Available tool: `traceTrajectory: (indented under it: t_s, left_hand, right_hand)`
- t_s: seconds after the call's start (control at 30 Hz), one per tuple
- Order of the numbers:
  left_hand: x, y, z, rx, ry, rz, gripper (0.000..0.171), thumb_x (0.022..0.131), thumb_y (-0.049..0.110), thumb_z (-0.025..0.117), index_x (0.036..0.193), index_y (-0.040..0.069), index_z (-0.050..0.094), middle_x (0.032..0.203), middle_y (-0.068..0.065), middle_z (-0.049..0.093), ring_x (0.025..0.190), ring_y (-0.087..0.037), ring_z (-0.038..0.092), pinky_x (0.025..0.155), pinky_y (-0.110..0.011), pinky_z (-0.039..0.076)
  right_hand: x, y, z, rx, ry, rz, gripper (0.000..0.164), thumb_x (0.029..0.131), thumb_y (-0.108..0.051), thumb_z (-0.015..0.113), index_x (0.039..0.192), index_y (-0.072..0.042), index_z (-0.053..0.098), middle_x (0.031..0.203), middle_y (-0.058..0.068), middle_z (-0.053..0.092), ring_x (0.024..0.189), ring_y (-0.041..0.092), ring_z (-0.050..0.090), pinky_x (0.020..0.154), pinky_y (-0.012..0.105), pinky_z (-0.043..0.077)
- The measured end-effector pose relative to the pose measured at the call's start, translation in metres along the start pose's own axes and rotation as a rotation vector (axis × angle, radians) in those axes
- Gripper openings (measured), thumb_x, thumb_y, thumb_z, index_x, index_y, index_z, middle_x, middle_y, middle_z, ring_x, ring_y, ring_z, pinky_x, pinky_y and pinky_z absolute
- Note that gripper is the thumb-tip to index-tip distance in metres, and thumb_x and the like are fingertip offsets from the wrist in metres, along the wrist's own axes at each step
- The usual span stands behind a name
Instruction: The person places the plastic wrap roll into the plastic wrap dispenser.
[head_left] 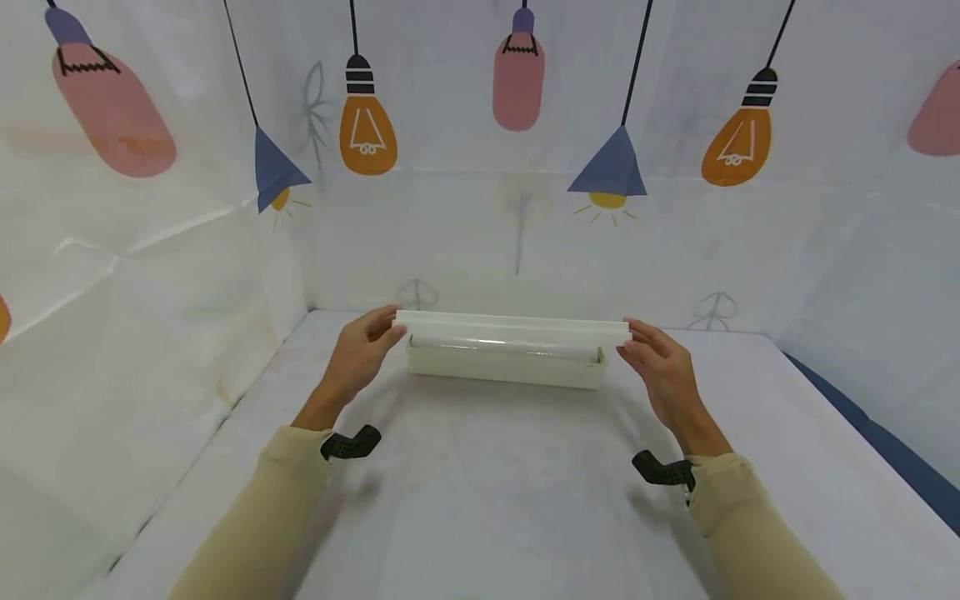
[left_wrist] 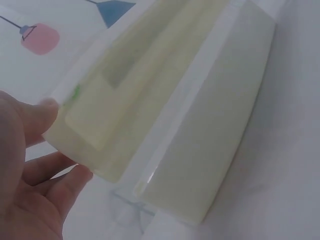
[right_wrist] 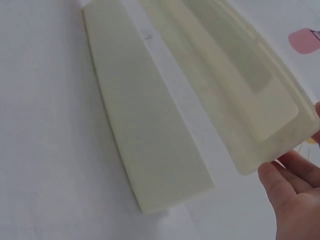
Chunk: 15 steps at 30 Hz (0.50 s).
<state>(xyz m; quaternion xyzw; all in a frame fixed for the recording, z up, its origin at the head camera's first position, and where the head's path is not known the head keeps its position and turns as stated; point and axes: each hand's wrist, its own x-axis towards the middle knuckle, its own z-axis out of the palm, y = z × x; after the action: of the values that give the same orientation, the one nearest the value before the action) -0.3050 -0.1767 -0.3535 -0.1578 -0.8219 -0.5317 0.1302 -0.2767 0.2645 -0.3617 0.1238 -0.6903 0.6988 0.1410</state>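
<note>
A long cream-white dispenser box [head_left: 502, 370] rests on the white table, its inside partly filled by a shiny roll of plastic film [head_left: 498, 345]. Just over and behind the roll is the box's long white lid [head_left: 517, 324], raised and tilted so its hollow underside shows in both wrist views. At the lid's left end, my left hand [head_left: 358, 354] pinches the edge between thumb and fingers. The opposite end is pinched by my right hand [head_left: 663, 371]. From the right wrist view, a gap shows between the lid [right_wrist: 280, 112] and the box [right_wrist: 145, 115].
The table [head_left: 480, 492] carries the box near its back edge. A white sheet [head_left: 450, 225] printed with lamps and bulbs hangs behind and to the left. A dark blue strip [head_left: 877, 433] runs along the right table edge. Each wrist wears a black camera mount [head_left: 352, 442].
</note>
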Motion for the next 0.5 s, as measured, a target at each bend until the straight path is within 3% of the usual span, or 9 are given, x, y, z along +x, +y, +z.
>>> traceTrajectory:
  t_s: [0.2,0.5]
  left_hand:
    - [-0.0003,-0.0016,0.0025,0.007,-0.002,0.006,0.051,0.103,0.026,0.061,0.145,0.001,0.05,0.14,-0.019,0.056,0.129,-0.03,0.054,0.105,-0.047,0.045]
    - [-0.0001,-0.0022,0.0068,0.007,0.0,-0.011,0.047,0.102,0.02,0.061,0.144,0.002,0.05,0.139,-0.017,0.057,0.128,-0.028,0.055,0.103,-0.044,0.047]
  right_hand:
    - [0.0005,0.0024,0.0003,0.013,-0.003,-0.021,0.046,0.101,-0.01,0.061,0.141,0.008,0.049,0.124,0.006,0.059,0.116,0.016,0.058,0.098,0.021,0.047]
    - [-0.0007,0.0065,0.0006,0.011,0.014,-0.024,0.048,0.099,-0.008,0.064,0.142,0.007,0.049,0.125,0.005,0.06,0.116,0.015,0.058,0.097,0.02,0.047]
